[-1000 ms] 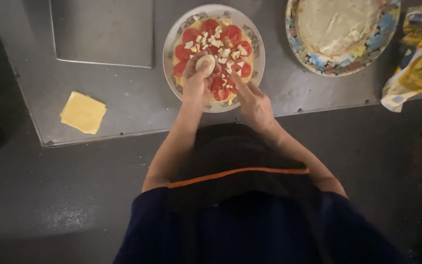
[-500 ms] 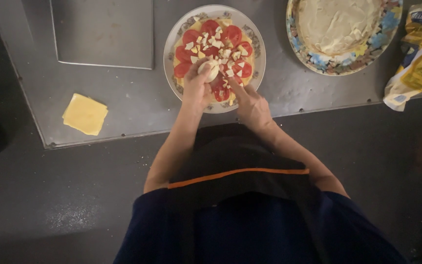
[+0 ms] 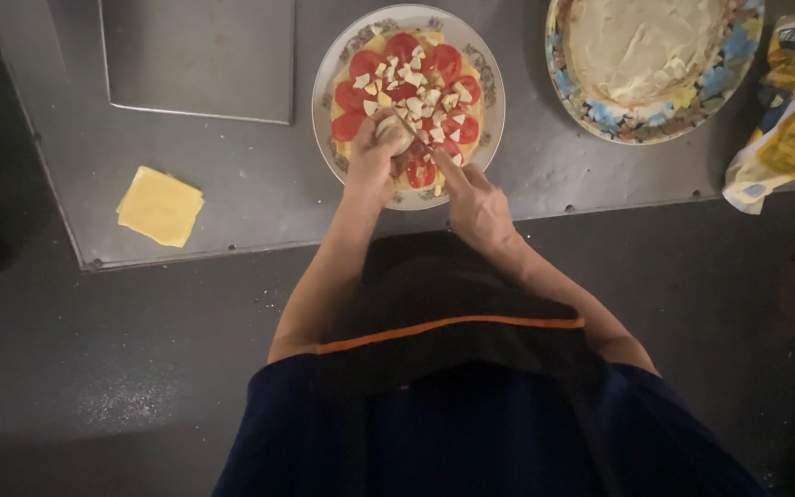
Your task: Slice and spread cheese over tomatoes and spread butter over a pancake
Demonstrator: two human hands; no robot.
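- A pale, rounded mushroom (image 3: 391,132) is sitting in the left hand (image 3: 372,164), the grip curling closed around it, over the near edge of the plate (image 3: 328,69) on the grey worktop (image 3: 232,175).
- The right hand (image 3: 477,204) is pinching a thin knife (image 3: 413,133), its long axis running diagonally up-left to the mushroom.
- Tomato slices (image 3: 404,46) and white bits are covering the plate.

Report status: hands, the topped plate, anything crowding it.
Left hand grips a pale round piece over the topped plate. Right hand at its near rim, holding a thin blade. Cheese slice and second plate lie apart.
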